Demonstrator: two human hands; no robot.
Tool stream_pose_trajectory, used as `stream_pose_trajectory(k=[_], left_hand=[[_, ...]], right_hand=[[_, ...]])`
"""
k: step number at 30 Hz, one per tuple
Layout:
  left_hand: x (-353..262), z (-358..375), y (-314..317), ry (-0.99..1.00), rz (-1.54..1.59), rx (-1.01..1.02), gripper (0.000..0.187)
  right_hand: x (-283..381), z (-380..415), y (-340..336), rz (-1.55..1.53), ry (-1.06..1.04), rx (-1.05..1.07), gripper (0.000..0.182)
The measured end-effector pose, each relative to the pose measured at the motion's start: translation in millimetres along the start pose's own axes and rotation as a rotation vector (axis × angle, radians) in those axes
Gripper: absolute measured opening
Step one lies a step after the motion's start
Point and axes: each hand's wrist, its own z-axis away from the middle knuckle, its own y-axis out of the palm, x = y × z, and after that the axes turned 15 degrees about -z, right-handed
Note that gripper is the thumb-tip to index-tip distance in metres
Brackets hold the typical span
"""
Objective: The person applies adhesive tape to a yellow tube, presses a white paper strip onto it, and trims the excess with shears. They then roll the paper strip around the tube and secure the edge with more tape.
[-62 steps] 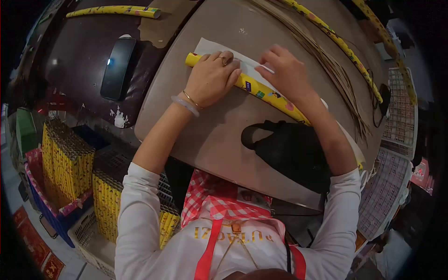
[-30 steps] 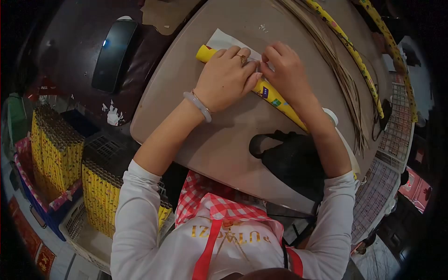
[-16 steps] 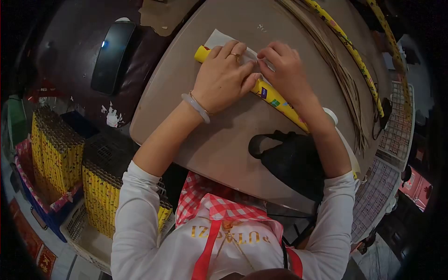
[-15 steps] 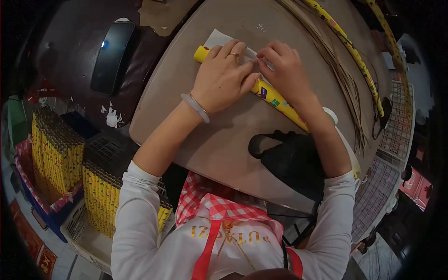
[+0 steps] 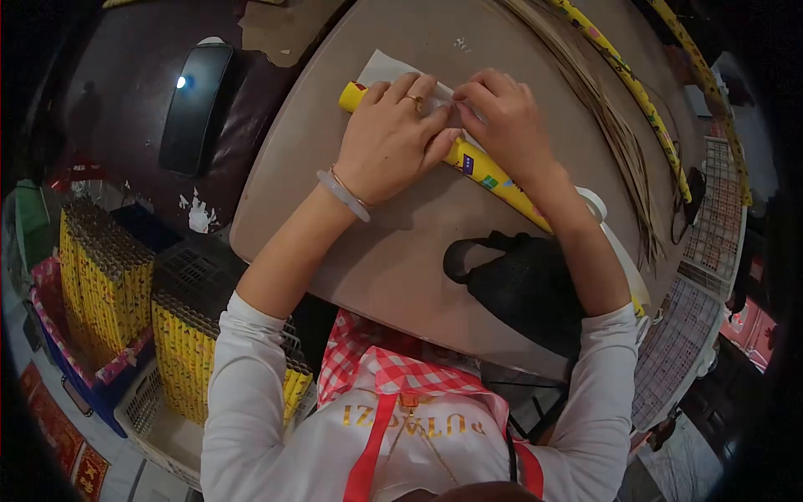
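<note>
A roll of yellow printed paper (image 5: 503, 188) lies slantwise on the brown table, with a white flap (image 5: 386, 69) at its far left. Over the roll's upper part, my left hand (image 5: 393, 130) is closed, fingers curled across it and thumb along its near side. My right hand (image 5: 506, 121) is just to the right, thumb and forefinger pinched together at the paper's pale edge. The fingertips of both hands almost meet, and the left hand covers part of the roll. The roll's lower end passes under my right forearm.
A black strapped cloth item (image 5: 531, 289) lies near the table's front edge. Long thin brown strips (image 5: 598, 109) and a yellow printed tube (image 5: 627, 75) curve along the right. A phone (image 5: 196, 109) rests on the dark seat. Bundled yellow tubes (image 5: 109, 284) stand in baskets at lower left.
The whole view has shifted slightly. Both hands stay on the paper in nearly the same pose, with only small finger movement.
</note>
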Motion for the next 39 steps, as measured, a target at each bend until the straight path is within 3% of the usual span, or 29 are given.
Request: stream_pose_trajectory(k=[6, 11, 30, 39], left_hand=[[1.1, 0.8, 3.1, 0.011, -0.01, -0.012, 0.025], [1.8, 0.6, 1.3, 0.004, 0.029, -0.017, 0.024], [-0.4, 1.5, 1.5, -0.023, 0.011, -0.021, 0.025], [-0.1, 0.9, 0.8, -0.022, 0.002, -0.024, 0.025]], right_hand=[[-4.1, 1.2, 2.2, 0.011, -0.061, -0.041, 0.008], [-0.9, 0.6, -1.2, -0.043, 0.026, 0.006, 0.01], [-4.2, 2.6, 0.0, -0.054, 0.046, 0.002, 0.006], [-5.2, 10.6, -15.6, 0.071, -0.078, 0.02, 0.007]])
